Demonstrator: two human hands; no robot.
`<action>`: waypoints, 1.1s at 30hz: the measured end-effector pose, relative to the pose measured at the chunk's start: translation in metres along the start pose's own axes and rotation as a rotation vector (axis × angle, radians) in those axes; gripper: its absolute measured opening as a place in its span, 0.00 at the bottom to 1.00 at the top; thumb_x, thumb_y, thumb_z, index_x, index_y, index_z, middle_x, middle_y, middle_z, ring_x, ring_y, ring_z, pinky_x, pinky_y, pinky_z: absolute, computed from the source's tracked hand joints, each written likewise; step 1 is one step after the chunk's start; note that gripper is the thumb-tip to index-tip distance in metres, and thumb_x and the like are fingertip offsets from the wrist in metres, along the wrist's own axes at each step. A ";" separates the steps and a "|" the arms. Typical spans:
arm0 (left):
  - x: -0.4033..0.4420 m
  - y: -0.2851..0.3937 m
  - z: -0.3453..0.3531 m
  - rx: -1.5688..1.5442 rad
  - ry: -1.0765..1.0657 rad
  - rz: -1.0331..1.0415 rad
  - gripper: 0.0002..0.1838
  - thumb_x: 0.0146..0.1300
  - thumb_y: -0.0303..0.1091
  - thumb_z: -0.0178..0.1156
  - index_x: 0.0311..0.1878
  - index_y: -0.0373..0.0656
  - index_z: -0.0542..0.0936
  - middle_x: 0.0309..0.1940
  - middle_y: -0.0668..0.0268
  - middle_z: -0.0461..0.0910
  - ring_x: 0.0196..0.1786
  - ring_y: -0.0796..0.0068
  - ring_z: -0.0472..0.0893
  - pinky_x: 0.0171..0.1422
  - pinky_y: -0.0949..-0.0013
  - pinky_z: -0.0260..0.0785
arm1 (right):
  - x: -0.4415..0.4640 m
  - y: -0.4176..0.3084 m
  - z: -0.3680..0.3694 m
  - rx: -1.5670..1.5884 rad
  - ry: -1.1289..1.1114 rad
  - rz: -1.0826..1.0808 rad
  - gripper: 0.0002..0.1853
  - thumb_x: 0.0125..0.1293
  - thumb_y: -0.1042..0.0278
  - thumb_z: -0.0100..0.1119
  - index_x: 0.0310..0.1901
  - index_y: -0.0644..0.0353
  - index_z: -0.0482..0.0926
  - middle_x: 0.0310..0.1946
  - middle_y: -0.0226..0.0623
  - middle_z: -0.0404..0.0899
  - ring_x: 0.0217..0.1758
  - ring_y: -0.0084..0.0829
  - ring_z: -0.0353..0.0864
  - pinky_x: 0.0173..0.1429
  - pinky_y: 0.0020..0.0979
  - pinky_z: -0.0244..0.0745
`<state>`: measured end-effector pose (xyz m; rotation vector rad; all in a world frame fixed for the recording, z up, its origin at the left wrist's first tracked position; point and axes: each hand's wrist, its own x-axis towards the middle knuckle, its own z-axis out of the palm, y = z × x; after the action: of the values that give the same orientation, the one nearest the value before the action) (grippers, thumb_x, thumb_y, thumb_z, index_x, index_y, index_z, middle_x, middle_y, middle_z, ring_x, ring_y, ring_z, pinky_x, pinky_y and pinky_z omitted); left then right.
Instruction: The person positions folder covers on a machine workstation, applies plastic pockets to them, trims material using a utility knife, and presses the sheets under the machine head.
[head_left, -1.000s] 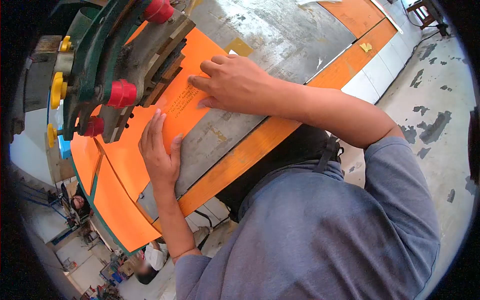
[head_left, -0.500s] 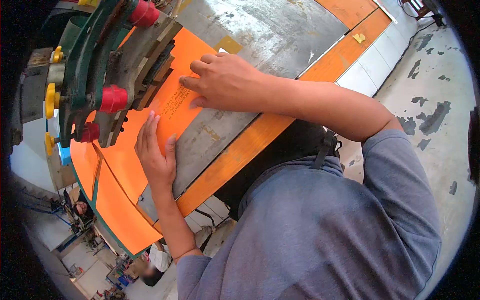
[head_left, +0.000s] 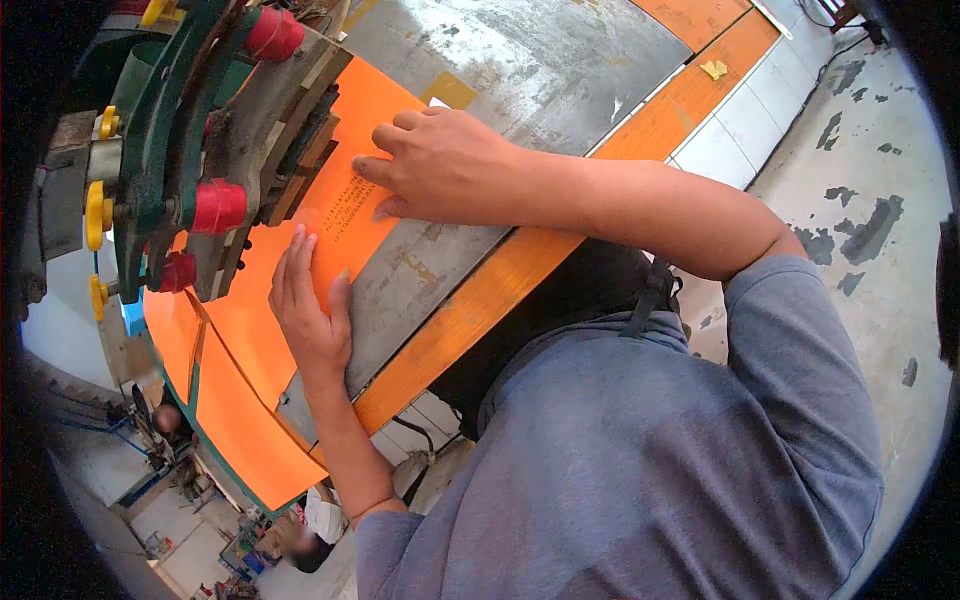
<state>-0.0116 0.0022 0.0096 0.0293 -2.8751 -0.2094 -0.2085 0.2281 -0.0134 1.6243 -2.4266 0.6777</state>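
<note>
A flat orange sheet (head_left: 262,290) with several lines of small black print lies on the grey metal tabletop (head_left: 430,265). Both hands rest on it, on either side of the print. My left hand (head_left: 313,318) lies flat near the lower edge, fingers extended and thumb apart. My right hand (head_left: 440,165) touches the sheet with fingers bent and apart, thumb and index finger beside the print. Just beyond my fingertips stands a dark green machine frame (head_left: 150,160) with wooden blocks (head_left: 300,175), red knobs (head_left: 218,205) and yellow wing knobs (head_left: 97,215); it covers part of the sheet.
An orange wooden edge (head_left: 470,310) runs along the tabletop beside my body. More orange sheets (head_left: 245,430) lie at the lower left, on a green-edged surface. Two other people (head_left: 305,548) are partly visible in the background. The floor (head_left: 850,330) at right has dark patches.
The view has turned slightly, so the machine appears a little lower and further left. Both hands keep nearly the same places on the orange sheet.
</note>
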 end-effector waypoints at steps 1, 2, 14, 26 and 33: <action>0.000 0.000 0.000 0.000 -0.003 -0.001 0.31 0.83 0.50 0.62 0.80 0.41 0.76 0.83 0.56 0.75 0.82 0.50 0.74 0.86 0.48 0.61 | 0.000 0.000 0.000 0.001 -0.003 0.000 0.30 0.69 0.40 0.74 0.65 0.50 0.85 0.50 0.37 0.85 0.58 0.42 0.88 0.60 0.44 0.84; 0.001 0.001 -0.001 -0.001 -0.005 -0.002 0.31 0.83 0.49 0.62 0.80 0.41 0.76 0.83 0.56 0.75 0.82 0.50 0.74 0.86 0.48 0.61 | 0.000 0.000 0.000 0.001 -0.005 -0.001 0.30 0.69 0.40 0.74 0.65 0.50 0.85 0.50 0.37 0.85 0.58 0.42 0.88 0.60 0.44 0.84; 0.000 0.006 -0.004 0.015 -0.031 -0.038 0.32 0.83 0.52 0.60 0.80 0.40 0.75 0.82 0.56 0.75 0.83 0.49 0.74 0.88 0.48 0.60 | -0.001 0.000 -0.001 -0.034 0.001 -0.015 0.29 0.70 0.44 0.73 0.68 0.50 0.84 0.48 0.38 0.84 0.55 0.42 0.88 0.57 0.45 0.84; -0.004 0.005 -0.002 0.039 0.034 -0.044 0.34 0.77 0.52 0.69 0.77 0.41 0.78 0.80 0.60 0.78 0.80 0.54 0.76 0.81 0.50 0.65 | -0.001 -0.002 -0.015 0.009 -0.010 -0.016 0.28 0.75 0.43 0.67 0.67 0.53 0.83 0.50 0.41 0.84 0.57 0.45 0.86 0.59 0.47 0.84; -0.006 0.004 -0.004 -0.041 0.008 -0.116 0.35 0.77 0.55 0.66 0.78 0.43 0.76 0.82 0.58 0.75 0.82 0.51 0.74 0.84 0.47 0.62 | 0.002 -0.006 -0.024 0.030 -0.067 -0.037 0.32 0.75 0.43 0.67 0.74 0.53 0.81 0.49 0.42 0.82 0.56 0.46 0.84 0.59 0.48 0.83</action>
<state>-0.0051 0.0059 0.0120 0.1886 -2.8623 -0.2893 -0.2073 0.2355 0.0105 1.7256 -2.4376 0.6677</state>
